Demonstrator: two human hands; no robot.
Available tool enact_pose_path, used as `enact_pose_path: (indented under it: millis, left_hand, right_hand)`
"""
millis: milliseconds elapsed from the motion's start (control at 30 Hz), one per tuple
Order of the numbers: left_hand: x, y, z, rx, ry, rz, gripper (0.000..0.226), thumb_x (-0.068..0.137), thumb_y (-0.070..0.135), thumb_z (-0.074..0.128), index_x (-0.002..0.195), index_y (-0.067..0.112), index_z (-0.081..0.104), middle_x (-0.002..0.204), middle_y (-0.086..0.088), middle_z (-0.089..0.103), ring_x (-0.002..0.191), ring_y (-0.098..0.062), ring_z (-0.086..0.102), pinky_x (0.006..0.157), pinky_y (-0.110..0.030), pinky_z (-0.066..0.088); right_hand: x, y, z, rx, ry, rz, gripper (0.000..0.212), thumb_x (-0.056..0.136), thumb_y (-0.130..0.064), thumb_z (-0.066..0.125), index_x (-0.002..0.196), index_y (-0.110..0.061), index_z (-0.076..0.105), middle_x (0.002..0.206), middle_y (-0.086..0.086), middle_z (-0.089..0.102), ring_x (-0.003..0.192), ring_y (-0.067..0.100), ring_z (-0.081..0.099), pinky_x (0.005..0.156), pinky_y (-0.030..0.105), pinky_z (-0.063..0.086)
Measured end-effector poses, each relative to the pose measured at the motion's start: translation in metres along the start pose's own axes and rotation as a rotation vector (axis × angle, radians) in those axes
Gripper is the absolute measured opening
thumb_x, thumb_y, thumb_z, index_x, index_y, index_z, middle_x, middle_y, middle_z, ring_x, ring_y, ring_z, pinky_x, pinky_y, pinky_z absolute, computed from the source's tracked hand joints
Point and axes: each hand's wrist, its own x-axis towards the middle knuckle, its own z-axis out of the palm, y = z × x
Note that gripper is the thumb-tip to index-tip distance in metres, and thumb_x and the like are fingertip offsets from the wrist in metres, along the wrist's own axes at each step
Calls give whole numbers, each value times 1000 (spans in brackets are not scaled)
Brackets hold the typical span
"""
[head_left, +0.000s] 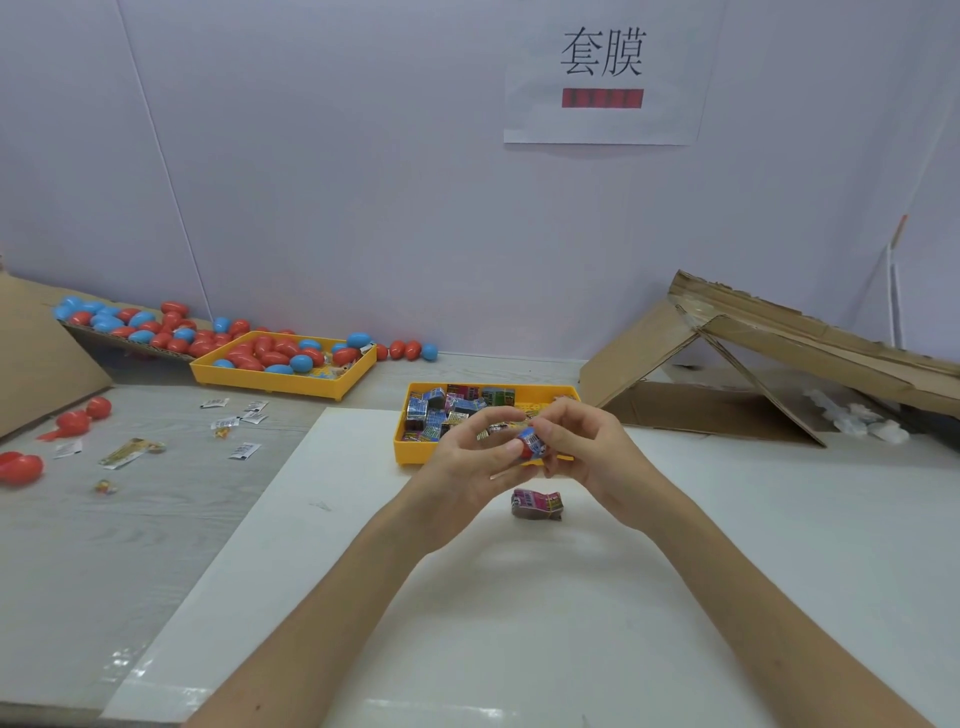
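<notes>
Though half hidden by gripping fingers of left hand (467, 467) and right hand (582, 447), blue-sleeved red egg (530, 444).

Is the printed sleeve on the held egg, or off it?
On: the blue printed sleeve wraps the egg, only its red end showing.

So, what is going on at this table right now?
A person's left hand and right hand both pinch a small red plastic egg in a blue printed film sleeve, held above the white paper sheet. A crumpled pink printed sleeve lies on the sheet near the hands. Behind them stands a yellow plastic tray of more printed sleeves; a second yellow tray, farther left, holds red and blue eggs.
</notes>
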Motion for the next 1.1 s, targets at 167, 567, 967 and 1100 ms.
enact_pose_path:
  millis: [167,567,967,1100]
  left_hand:
    - [0,0,0,-19,-3,1,37,86,2,67,122,5,60,122,-22,66,112,-36,68,88,-34,58]
    - [0,-1,-1,16,-2,3,34,85,6,69,118,7,63,114,-17,71,108,-32,70,87,-33,58]
    - [0,-4,3,295,18,83,29,82,9,75,109,13,66,112,-10,74,105,-30,71,87,-32,57]
    - [0,-5,3,288,26,74,26,87,6,72,112,12,65,113,-12,73,107,-32,71,88,-33,57]
  right_hand:
    - [1,0,0,16,-11,19,24,79,-36,79,81,-15,69,86,10,63,81,32,48,65,29,52]
    - [0,-2,1,45,-22,37,15,88,-28,69,77,-18,70,82,8,66,73,20,57,62,26,52]
    - [-1,-1,-2,30,-55,71,15,88,-23,70,76,-14,66,79,9,65,70,19,60,63,29,52]
    - [0,1,-1,34,-27,80,15,88,-27,69,77,-15,69,79,7,65,72,20,58,62,28,52]
